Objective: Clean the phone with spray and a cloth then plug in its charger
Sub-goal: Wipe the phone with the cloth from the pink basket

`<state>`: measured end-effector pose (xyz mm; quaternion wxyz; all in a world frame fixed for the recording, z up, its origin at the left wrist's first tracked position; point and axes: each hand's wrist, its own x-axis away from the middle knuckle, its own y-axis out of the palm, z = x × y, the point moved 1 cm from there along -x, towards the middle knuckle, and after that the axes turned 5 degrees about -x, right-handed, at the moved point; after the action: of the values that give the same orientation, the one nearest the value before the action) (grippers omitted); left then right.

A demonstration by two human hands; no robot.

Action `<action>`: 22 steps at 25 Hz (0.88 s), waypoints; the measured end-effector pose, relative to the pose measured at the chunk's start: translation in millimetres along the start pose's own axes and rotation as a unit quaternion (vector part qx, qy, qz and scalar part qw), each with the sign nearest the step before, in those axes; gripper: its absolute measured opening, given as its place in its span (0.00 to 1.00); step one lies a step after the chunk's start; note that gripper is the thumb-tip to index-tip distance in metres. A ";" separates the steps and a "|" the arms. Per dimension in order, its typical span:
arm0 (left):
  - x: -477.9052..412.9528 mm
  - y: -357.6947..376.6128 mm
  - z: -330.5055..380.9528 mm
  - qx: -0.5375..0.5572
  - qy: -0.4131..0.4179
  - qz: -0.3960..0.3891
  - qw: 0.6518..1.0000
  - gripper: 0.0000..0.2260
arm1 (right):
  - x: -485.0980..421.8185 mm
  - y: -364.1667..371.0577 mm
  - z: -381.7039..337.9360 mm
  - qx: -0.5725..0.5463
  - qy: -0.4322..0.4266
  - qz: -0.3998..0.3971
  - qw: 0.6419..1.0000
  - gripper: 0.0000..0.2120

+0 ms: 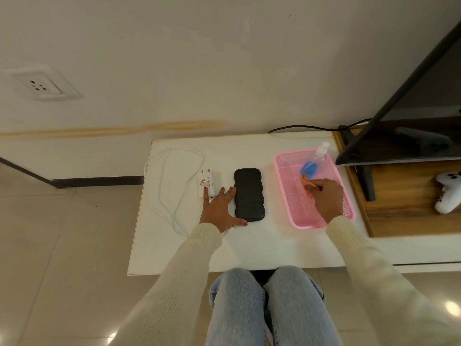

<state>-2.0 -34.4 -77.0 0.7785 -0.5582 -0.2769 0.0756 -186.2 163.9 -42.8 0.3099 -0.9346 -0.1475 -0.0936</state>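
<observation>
A black phone (249, 194) in a wavy case lies flat in the middle of the white table (249, 245). My left hand (219, 208) rests open on the table, touching the phone's left edge. A white charger plug (208, 182) with its looped white cable (172, 191) lies just left of that hand. At the right stands a pink mesh basket (287, 196). Inside it lie a clear spray bottle (314, 161) with a blue label and an orange cloth (308, 184). My right hand (325, 198) is in the basket, fingers pinched on the cloth.
A wall socket (40, 84) sits on the wall far to the upper left. A dark TV screen (411, 108) on a stand rises at the right, over a wooden shelf (404, 208) with a white game controller (449, 193). A black cable (299, 126) runs along the table's back edge.
</observation>
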 end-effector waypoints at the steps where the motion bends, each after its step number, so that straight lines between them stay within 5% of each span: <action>1: 0.0 0.2 0.1 -0.001 0.001 0.001 1.000 0.47 | 4.4 -5.3 -4.5 -0.089 0.016 -0.008 0.996 0.09; 5: 0.1 -0.1 -0.4 0.002 0.005 -0.004 1.000 0.47 | 19.9 -20.2 -26.1 -0.451 0.128 -0.174 0.866 0.13; 8: 0.4 -0.9 0.2 0.004 0.005 -0.003 1.000 0.47 | 28.6 -13.2 -36.6 -0.551 0.182 -0.207 0.788 0.16; 11: 0.6 -0.9 0.5 0.000 0.002 -0.005 1.000 0.47 | 34.6 -2.5 -39.7 -0.594 0.190 -0.214 0.752 0.19; 16: -0.4 -0.4 -0.5 -0.002 0.004 -0.003 1.000 0.47 | 43.7 15.1 -48.2 -0.575 0.157 -0.273 0.755 0.12; 19: -0.7 1.6 -2.4 0.003 0.010 0.002 1.000 0.47 | 45.9 32.4 -52.6 -0.564 0.137 -0.291 0.761 0.15; 22: -0.8 3.0 -3.5 0.023 0.014 0.004 1.000 0.48 | 43.8 53.9 -61.9 -0.441 0.049 -0.266 0.856 0.15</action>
<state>-0.3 -36.6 -80.8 0.7946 -0.5424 -0.2615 0.0774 -132.3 94.7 -11.9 -0.1646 -0.8928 -0.3184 -0.2729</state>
